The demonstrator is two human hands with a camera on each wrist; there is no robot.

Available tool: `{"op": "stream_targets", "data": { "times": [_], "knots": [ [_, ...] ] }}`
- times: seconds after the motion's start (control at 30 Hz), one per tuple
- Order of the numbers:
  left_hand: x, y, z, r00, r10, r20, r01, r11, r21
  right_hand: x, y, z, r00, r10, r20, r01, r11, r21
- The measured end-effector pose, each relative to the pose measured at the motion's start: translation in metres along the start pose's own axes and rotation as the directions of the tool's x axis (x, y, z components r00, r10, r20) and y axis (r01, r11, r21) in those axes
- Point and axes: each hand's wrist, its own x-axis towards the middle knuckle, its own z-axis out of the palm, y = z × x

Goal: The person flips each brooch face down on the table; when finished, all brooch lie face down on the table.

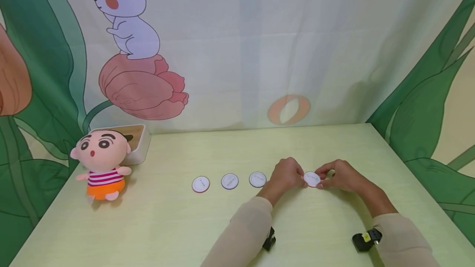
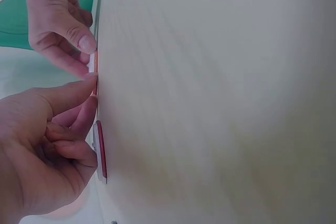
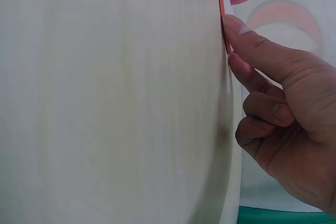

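Observation:
Both of my hands meet at a round white disc point(image 1: 311, 179) with a red rim, on the right half of the table. My left hand point(image 1: 287, 173) pinches its left edge between thumb and finger. From the opposite side, my right hand point(image 1: 343, 175) pinches the right edge, its other fingers curled in, as the right wrist view shows. The disc lies nearly flat, close over the tabletop. To the left runs a row of similar discs: one disc point(image 1: 257, 179) partly behind my left hand, a middle disc point(image 1: 230, 181) and a leftmost disc point(image 1: 201, 184). Their faces bear thin dark marks.
A plush doll point(image 1: 105, 164) in a striped top and orange shorts sits at the table's left. Behind it stands a white box point(image 1: 142, 147) with a wood-coloured inside. A printed curtain point(image 1: 208, 52) hangs along the back edge of the pale table point(image 1: 167, 226).

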Motion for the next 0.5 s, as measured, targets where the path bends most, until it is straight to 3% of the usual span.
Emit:
{"op": "stream_targets", "data": {
  "times": [0.13, 0.23, 0.37, 0.5],
  "knots": [
    [-0.003, -0.001, -0.002, 1.000, 0.017, 0.010, -0.017, 0.999, 0.032, -0.001, 0.000, 0.001, 1.000, -0.002, -0.001, 0.002, 1.000, 0.001],
    [-0.009, -0.004, -0.009, 0.997, 0.077, 0.011, -0.078, 0.996, 0.053, -0.004, 0.000, 0.001, 0.999, -0.026, -0.029, 0.025, 1.000, -0.013],
    [-0.025, -0.015, -0.029, 0.984, 0.173, 0.031, -0.174, 0.983, 0.061, -0.009, 0.000, -0.003, 0.992, -0.070, -0.108, 0.061, 0.995, -0.080],
    [-0.044, -0.040, -0.053, 0.975, 0.223, 0.004, -0.222, 0.972, 0.074, -0.015, 0.002, -0.007, 0.976, -0.101, -0.192, 0.074, 0.987, -0.145]
  ]
}}
